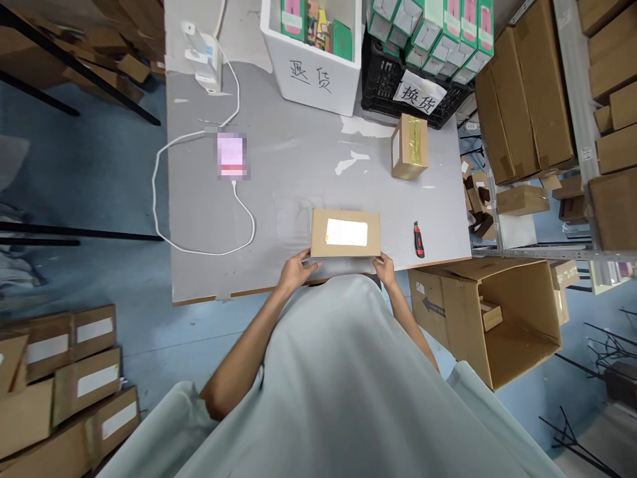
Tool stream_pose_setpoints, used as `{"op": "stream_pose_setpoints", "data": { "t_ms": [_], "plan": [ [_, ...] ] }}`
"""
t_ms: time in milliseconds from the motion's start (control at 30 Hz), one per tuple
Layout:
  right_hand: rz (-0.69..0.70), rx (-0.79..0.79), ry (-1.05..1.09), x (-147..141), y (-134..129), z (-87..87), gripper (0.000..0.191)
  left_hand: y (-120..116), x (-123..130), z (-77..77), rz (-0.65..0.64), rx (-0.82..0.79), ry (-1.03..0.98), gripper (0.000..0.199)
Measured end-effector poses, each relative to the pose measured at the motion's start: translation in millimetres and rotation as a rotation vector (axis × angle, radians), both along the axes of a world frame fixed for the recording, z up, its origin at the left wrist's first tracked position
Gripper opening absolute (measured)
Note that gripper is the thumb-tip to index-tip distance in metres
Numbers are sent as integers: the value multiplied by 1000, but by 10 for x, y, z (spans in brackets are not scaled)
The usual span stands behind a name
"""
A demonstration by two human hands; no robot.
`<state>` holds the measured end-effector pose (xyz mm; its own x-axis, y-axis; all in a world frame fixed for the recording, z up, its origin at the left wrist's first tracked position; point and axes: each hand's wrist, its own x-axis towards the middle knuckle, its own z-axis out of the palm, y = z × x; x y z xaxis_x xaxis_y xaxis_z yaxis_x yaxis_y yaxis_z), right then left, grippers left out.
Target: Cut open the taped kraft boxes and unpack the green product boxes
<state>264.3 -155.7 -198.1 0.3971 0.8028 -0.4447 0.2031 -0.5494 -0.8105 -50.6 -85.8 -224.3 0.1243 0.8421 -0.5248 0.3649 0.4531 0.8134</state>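
Note:
A flat brown cardboard box [321,232] with a white label [347,232] on its upper face is at the table's near edge, in front of my body. My left hand [295,271] holds its near left corner, the thumb along the near side. At the near right corner, my right hand [385,269] grips the same box with bent fingers. Fingers under or behind the box are hidden. To the right lies a red and black box cutter [419,239], apart from both hands. Farther back stands a smaller cardboard box [409,147] sealed with yellowish tape.
A white bin [318,83] and a black crate [378,83] with green-and-white boxes stand at the back. On the left, a white cable [156,192] loops around a blurred pink device [231,156]. A large open carton [522,325] sits right of the table; stacked cartons [84,372] stand lower left.

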Motion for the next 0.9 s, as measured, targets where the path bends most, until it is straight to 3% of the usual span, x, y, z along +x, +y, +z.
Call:
{"op": "stream_pose_setpoints", "data": {
  "t_ms": [300,433,567,733,900],
  "plan": [
    [-47,235,-134,187,250,448,53,260,70,680,144,254,143,40],
    [-5,234,-210,222,353,562,53,361,75,831,137,320,182,36],
    [-1,190,-215,187,314,479,52,291,72,767,125,244,170,28],
    [-3,153,-178,159,186,331,56,122,37,538,177,146,73,30],
    [-124,118,-90,178,146,264,63,193,25,238,279,-137,-66,39]
  ]
}}
